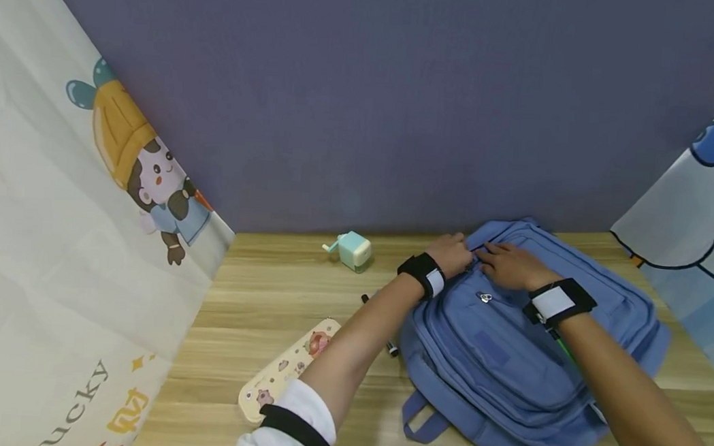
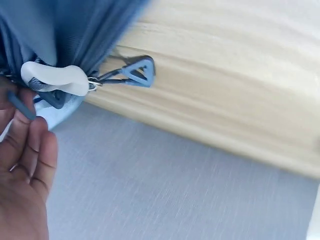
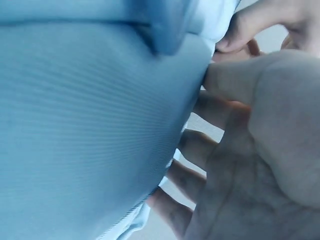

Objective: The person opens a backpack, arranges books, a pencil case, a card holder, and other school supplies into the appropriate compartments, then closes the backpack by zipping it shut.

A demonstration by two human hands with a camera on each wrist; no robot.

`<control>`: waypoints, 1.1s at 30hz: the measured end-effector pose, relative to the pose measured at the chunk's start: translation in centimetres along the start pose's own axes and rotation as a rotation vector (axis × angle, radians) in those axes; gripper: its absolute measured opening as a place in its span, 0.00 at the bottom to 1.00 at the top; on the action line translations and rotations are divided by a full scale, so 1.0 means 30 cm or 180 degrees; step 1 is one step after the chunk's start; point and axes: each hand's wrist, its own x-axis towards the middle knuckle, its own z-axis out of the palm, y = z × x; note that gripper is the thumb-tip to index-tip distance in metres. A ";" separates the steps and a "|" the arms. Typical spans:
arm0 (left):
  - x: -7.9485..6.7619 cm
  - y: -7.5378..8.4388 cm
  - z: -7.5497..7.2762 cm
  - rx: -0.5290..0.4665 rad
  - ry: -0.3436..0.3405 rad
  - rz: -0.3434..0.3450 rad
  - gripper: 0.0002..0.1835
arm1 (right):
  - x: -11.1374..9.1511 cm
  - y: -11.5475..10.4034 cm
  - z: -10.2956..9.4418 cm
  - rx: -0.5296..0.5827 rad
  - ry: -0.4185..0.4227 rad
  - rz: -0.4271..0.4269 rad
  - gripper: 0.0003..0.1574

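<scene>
A blue backpack [image 1: 526, 370] lies on the wooden table. At its upper left edge, my left hand [image 1: 450, 254] pinches a small blue zipper pull [image 2: 22, 106] between thumb and fingers. Close beside that pull are a white loop-shaped piece [image 2: 55, 79] and another blue triangular pull [image 2: 140, 72]. My right hand [image 1: 510, 265] is just right of the left one and grips the backpack's fabric edge, its fingertips partly hidden behind the cloth in the right wrist view. A metallic charm [image 1: 484, 297] shows on the front of the bag.
A blue-and-cream pencil sharpener [image 1: 354, 250] with a crank stands near the dark back wall [image 1: 363, 114]. A cream patterned pencil case [image 1: 287, 369] lies partly under my left forearm. A black-tipped pen [image 1: 391, 349] is by the bag's left side. Printed curtains [image 1: 56, 232] flank the table.
</scene>
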 end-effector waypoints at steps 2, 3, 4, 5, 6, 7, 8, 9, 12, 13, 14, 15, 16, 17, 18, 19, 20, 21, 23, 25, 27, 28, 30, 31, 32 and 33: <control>-0.005 -0.003 -0.001 0.0148 0.0020 0.0177 0.16 | -0.002 0.006 0.000 -0.0010 -0.0016 0.0000 0.32; -0.008 -0.005 -0.002 0.0169 0.0015 0.0244 0.16 | -0.002 0.009 0.001 -0.0010 -0.0027 0.0003 0.32; -0.013 -0.011 -0.003 0.0170 0.0012 0.0287 0.16 | -0.001 0.011 0.001 -0.0012 -0.0034 -0.0004 0.33; -0.017 -0.018 -0.004 0.0186 -0.0007 0.0346 0.15 | 0.001 0.013 0.002 -0.0007 -0.0037 -0.0006 0.33; -0.023 -0.026 -0.006 0.0191 -0.0023 0.0395 0.14 | 0.002 0.015 0.002 0.0002 -0.0042 -0.0013 0.33; -0.030 -0.034 -0.011 0.0206 -0.0042 0.0441 0.14 | 0.003 0.018 0.003 0.0014 -0.0039 -0.0017 0.33; -0.038 -0.040 -0.015 0.0209 -0.0056 0.0467 0.13 | 0.005 0.019 0.003 0.0028 -0.0040 -0.0020 0.33; -0.049 -0.046 -0.019 0.0186 -0.0043 0.0477 0.13 | 0.006 0.021 0.004 0.0039 -0.0037 -0.0024 0.33; -0.090 -0.052 -0.031 0.0138 0.0029 0.0501 0.13 | 0.006 0.025 0.009 0.0042 -0.0028 -0.0041 0.33; -0.106 -0.051 -0.035 0.0139 0.0052 0.0508 0.13 | 0.005 0.025 0.010 0.0033 -0.0026 -0.0045 0.33; -0.121 -0.049 -0.034 0.0113 0.0077 0.0515 0.13 | 0.004 0.025 0.013 0.0026 -0.0029 -0.0047 0.33; -0.137 -0.047 -0.033 0.0091 0.0106 0.0538 0.14 | 0.002 0.024 0.015 0.0019 -0.0029 -0.0047 0.33; -0.152 -0.046 -0.034 0.0090 0.0113 0.0570 0.14 | -0.001 0.023 0.016 0.0013 -0.0036 -0.0046 0.33; -0.165 -0.046 -0.030 0.0075 0.0114 0.0601 0.14 | -0.003 0.021 0.017 0.0016 -0.0041 -0.0040 0.33; -0.179 -0.047 -0.028 0.0064 0.0123 0.0632 0.15 | -0.003 0.019 0.017 0.0022 -0.0042 -0.0033 0.33; -0.192 -0.048 -0.025 0.0027 0.0129 0.0638 0.15 | -0.004 0.018 0.017 0.0028 -0.0049 -0.0027 0.33; -0.204 -0.048 -0.020 -0.0018 0.0151 0.0643 0.15 | -0.005 0.018 0.018 0.0039 -0.0055 -0.0016 0.34; -0.216 -0.048 -0.016 -0.0066 0.0171 0.0633 0.15 | -0.007 0.018 0.017 0.0044 -0.0052 -0.0015 0.34; -0.241 -0.046 -0.005 -0.0170 0.0215 0.0586 0.14 | -0.009 0.017 0.017 0.0067 -0.0062 0.0003 0.34; -0.266 -0.042 0.006 -0.0232 0.0303 0.0537 0.13 | -0.010 0.016 0.020 0.0058 -0.0071 0.0005 0.34; -0.294 -0.036 0.012 -0.0250 0.0360 0.0513 0.13 | -0.011 0.015 0.023 0.0049 -0.0094 0.0001 0.34; -0.308 -0.033 0.014 -0.0243 0.0395 0.0510 0.13 | -0.012 0.014 0.025 0.0057 -0.0111 0.0002 0.34; -0.335 -0.028 0.012 -0.0185 0.0458 0.0517 0.13 | -0.009 0.019 0.031 0.0064 -0.0122 -0.0016 0.34; -0.349 -0.025 0.008 -0.0151 0.0480 0.0527 0.13 | -0.008 0.020 0.031 0.0079 -0.0121 -0.0020 0.34; -0.361 -0.024 0.002 -0.0101 0.0505 0.0544 0.13 | -0.006 0.022 0.032 0.0095 -0.0112 -0.0024 0.34; -0.372 -0.022 -0.004 -0.0059 0.0530 0.0546 0.13 | -0.005 0.023 0.030 0.0111 -0.0101 -0.0025 0.34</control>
